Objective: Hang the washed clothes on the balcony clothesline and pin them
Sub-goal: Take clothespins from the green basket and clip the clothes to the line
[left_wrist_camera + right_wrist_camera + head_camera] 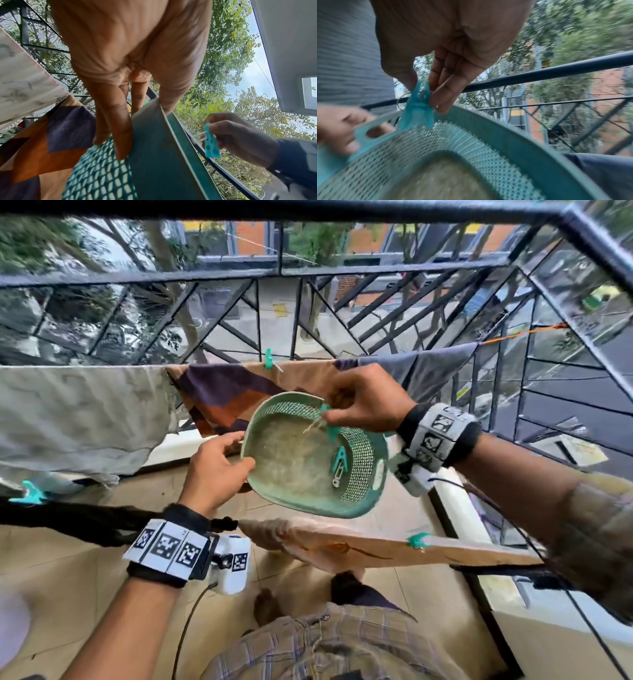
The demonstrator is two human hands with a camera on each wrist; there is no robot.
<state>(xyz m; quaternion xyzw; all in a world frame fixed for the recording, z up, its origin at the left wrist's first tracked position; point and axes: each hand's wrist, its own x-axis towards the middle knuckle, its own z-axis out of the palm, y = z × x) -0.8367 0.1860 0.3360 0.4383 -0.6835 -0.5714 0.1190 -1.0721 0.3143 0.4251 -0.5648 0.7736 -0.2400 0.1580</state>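
Right grip (363, 402) pinching a teal clothespin (329, 422) over the green basket (363, 501), left grip (215, 470) clutching its rim. Mid peg-fetching, looks like. Next up: clipping the grey cloth (431, 368) far right.

A teal clothes peg (329, 419) is pinched above the rim of a round green mesh-walled basket (363, 455), which is tilted; a second teal peg (339, 462) lies inside against its wall. Behind the basket, a brown-and-purple patterned cloth (226, 392) hangs over the clothesline, pinned by a teal peg (269, 359), between a pale grey cloth (78, 412) and a dark grey garment (431, 368).
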